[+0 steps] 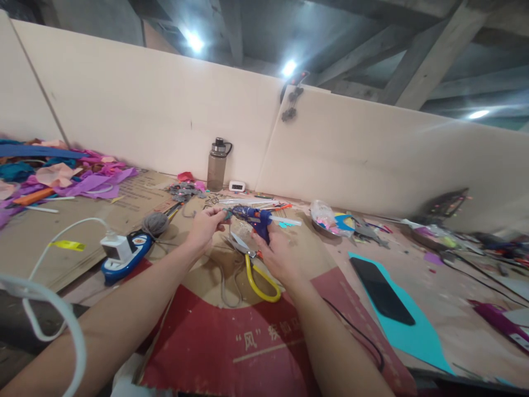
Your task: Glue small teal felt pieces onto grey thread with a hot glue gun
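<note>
My right hand (pixel 273 248) is wrapped round the handle of a blue hot glue gun (pixel 262 223), with a clear glue stick (pixel 287 220) poking out of its back. The gun's nozzle points left, toward my left hand (pixel 209 226). That hand pinches a small teal and grey piece (pixel 227 214), too small to make out fully, close to the nozzle. Below both hands lie scissors with yellow handles (pixel 264 284), their blades partly hidden. Grey yarn (pixel 225 286) trails over the cardboard (pixel 198 325) beneath.
A blue power strip (pixel 128 262) with a white charger and a ball of grey yarn (pixel 155 224) sit left. Behind stands a bottle (pixel 216 168). On the right are a bowl (pixel 326 226) and a black phone (pixel 382 289) on teal sheet. Colourful scraps (pixel 95 179) heap far left.
</note>
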Demonstrator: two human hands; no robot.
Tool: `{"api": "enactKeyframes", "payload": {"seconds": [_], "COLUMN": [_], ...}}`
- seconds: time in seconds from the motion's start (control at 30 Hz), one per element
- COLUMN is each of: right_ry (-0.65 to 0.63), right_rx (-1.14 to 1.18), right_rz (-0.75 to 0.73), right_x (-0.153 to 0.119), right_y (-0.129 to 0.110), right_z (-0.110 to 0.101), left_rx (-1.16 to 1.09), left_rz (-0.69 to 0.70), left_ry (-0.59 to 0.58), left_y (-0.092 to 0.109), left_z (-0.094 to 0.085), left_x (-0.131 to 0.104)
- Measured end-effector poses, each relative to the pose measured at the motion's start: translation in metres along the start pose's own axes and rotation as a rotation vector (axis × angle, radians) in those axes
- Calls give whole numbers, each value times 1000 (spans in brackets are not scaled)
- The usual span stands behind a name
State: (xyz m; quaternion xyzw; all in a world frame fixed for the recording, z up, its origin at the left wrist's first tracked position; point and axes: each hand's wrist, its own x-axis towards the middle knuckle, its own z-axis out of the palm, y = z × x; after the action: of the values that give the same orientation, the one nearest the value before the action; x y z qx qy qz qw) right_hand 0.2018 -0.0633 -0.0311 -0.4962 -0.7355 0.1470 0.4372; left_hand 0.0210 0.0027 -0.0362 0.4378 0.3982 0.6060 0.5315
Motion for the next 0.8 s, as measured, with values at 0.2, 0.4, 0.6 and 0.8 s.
{"api": "enactKeyframes", "payload": {"seconds": [0.2, 0.4, 0.6, 0.8], "right_ry": [13, 9, 18, -2], "right_rx": [8, 4, 9, 3], "right_rz": [-31, -23, -2, 20], "right_x": [0, 0, 0, -1], "right_y": [2, 1, 1, -2], "right_z": [0, -1, -1, -1], "left_rx": [10, 8, 10, 18], "left_rz": [6, 9, 3, 1], "left_ry": [-26, -28, -24, -29], "left_y": [0, 0, 2, 2], "left_z": [-1, -2, -1, 0], "left_x": [0, 0, -2, -2]}}
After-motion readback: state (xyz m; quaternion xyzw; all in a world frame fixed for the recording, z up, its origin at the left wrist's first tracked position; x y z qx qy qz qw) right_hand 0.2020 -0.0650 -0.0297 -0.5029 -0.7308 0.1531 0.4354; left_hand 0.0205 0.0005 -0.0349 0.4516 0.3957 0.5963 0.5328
